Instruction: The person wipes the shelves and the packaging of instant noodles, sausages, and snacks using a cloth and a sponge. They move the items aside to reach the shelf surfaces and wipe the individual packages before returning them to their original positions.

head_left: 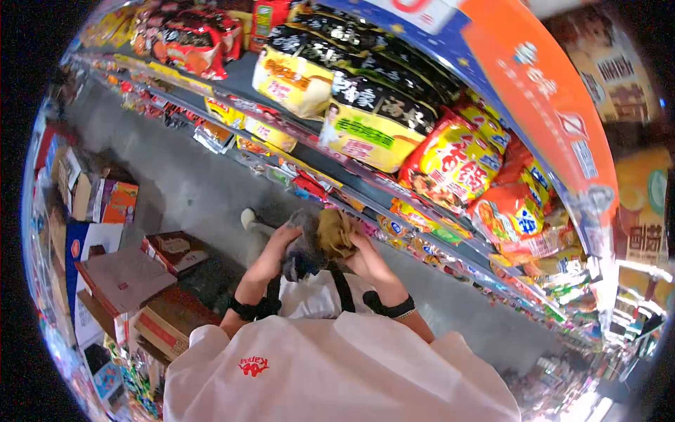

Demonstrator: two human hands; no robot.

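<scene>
In front of my waist, both hands are raised close together. My right hand (pixel 361 247) grips a crumpled tan cloth (pixel 335 232) from its right side. My left hand (pixel 285 233) is closed at the edge of a dark grey, soft-looking bundle (pixel 302 238), which appears to be cloth. The two bundles touch each other. Motion blur hides most of my fingertips and the exact edges of the bundles. Black bands circle both forearms, and a dark strap crosses the pale garment below.
A store shelf (pixel 309 137) runs diagonally on my right, holding yellow-and-black noodle packs (pixel 380 126) and red packs (pixel 453 158). Lower shelves carry smaller bags. Cardboard boxes (pixel 126 278) stand on the left, beside the grey floor (pixel 190 190).
</scene>
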